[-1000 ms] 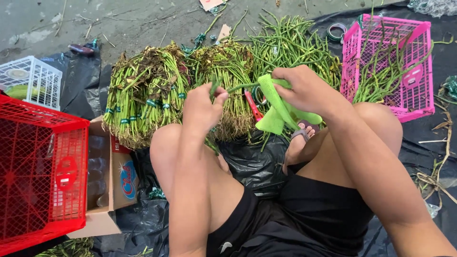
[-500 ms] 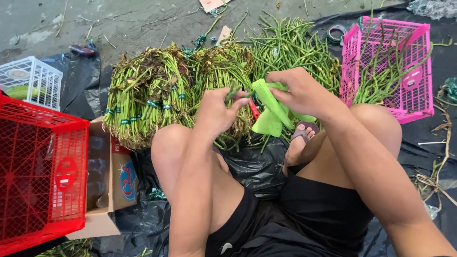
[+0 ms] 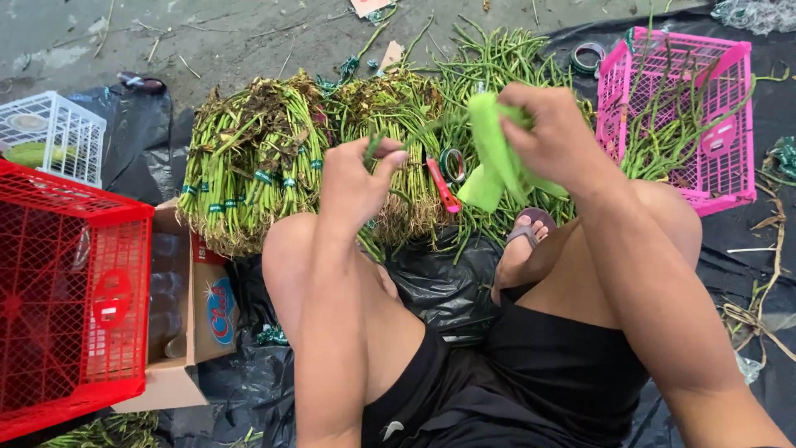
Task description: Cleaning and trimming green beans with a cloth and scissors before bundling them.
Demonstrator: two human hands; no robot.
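Stem (image 3: 375,148), thin green, pinched at tip between thumb and fingers of left hand (image 3: 358,178); rest of stem hidden behind hand, likely running near-to-far, tip pointing far. Right hand (image 3: 554,137) clamped on bright green strip (image 3: 495,158), strip hanging near-left from fist, long axis tilted far-right to near-left. Strip lies right of stem, hands near but apart. Left hand nearer stem. Tied bundles (image 3: 253,170) beyond knees; pink crate (image 3: 738,124) far right; red crate (image 3: 66,299) near left.

Glossy black plastic sheet (image 3: 439,290), matt plastic lattice crates (image 3: 58,307), seemingly cardboard box (image 3: 207,332).
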